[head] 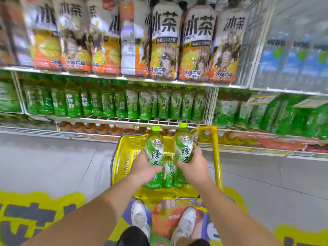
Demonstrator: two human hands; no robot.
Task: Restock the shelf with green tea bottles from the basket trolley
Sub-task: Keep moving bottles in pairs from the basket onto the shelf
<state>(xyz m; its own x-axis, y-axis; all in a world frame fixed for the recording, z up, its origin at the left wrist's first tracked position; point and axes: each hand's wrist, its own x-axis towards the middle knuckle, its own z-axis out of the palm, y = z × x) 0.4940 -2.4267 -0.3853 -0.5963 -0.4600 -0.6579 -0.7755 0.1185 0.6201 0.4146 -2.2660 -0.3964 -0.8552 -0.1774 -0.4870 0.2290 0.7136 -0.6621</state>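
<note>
While the wire shelf [142, 120] waits ahead, the left hand [143, 167] grips one green tea bottle [154, 153] upright over the yellow basket trolley [122, 148]. A spare bottle [167, 172] stands inside. The right hand [192, 166] grips another bottle [183, 144]. Both should lift clear of the rim, labels outward.

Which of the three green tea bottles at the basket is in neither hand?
The middle bottle, standing in the yellow basket trolley between the hands. The left hand grips the left bottle, and the right hand grips the right bottle.
</note>
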